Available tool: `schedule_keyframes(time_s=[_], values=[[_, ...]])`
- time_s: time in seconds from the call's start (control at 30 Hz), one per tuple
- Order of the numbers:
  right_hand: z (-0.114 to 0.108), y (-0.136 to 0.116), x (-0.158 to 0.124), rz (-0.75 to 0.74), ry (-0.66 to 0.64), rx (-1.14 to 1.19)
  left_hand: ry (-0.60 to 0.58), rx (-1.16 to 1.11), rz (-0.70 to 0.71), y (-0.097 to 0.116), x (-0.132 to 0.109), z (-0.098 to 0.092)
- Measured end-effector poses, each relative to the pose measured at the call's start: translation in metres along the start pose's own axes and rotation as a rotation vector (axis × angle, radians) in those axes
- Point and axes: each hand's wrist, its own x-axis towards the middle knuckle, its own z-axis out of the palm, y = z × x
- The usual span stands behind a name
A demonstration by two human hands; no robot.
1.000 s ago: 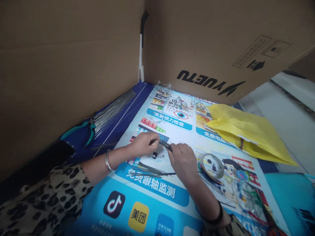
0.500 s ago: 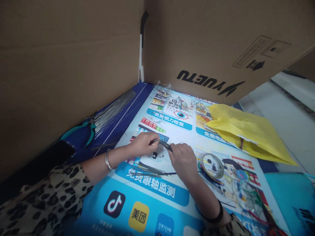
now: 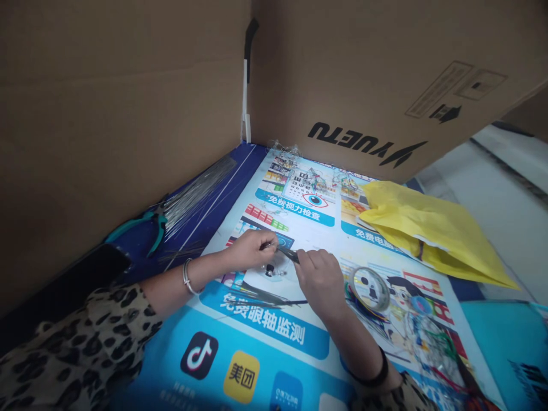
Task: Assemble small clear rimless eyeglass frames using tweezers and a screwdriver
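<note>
My right hand (image 3: 321, 279) is wrapped round a slim dark tool (image 3: 287, 252), whose kind I cannot make out. The tool points left to my left hand (image 3: 253, 250), which is closed in a pinch. Whatever lies between those left fingertips is too small to name. Small shiny beads or bits (image 3: 274, 271) lie under the hands on the printed sheet (image 3: 180, 342). Just in front of them is a bunch of thin dark wires (image 3: 261, 295). Right of my right hand sits a roll of clear tape (image 3: 369, 289).
Teal-handled pliers (image 3: 158, 225) lie at left by a fan of thin metal wires (image 3: 199, 191). Cardboard walls (image 3: 363, 68) enclose the back and left. A yellow bag (image 3: 428, 228) lies at right, with tangled coloured wires (image 3: 436, 348) nearer me.
Both hands stay in nearly the same place, closed as before. The dark tool's angle shifts very slightly between the hands.
</note>
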Motion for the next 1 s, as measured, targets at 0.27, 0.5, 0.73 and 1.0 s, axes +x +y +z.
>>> schedule_keyframes(time_s=[0.27,0.5,0.73,1.0], values=[[-0.0073,0.0023,-0.0008,-0.093,0.021,-0.107,-0.103,-0.284,-0.199,-0.0016,-0.0004,-0.0007],[-0.0067,0.0021,-0.0011,-0.102,0.02,-0.085,-0.12,-0.312,-0.188,-0.0015,0.0007,-0.0032],[-0.0038,0.0005,-0.0005,-0.049,-0.016,-0.044,-0.114,-0.345,-0.221,-0.0034,-0.0005,-0.0008],[-0.0006,0.0,0.0009,-0.006,-0.044,-0.006,-0.107,-0.396,-0.255,-0.0064,0.0019,-0.001]])
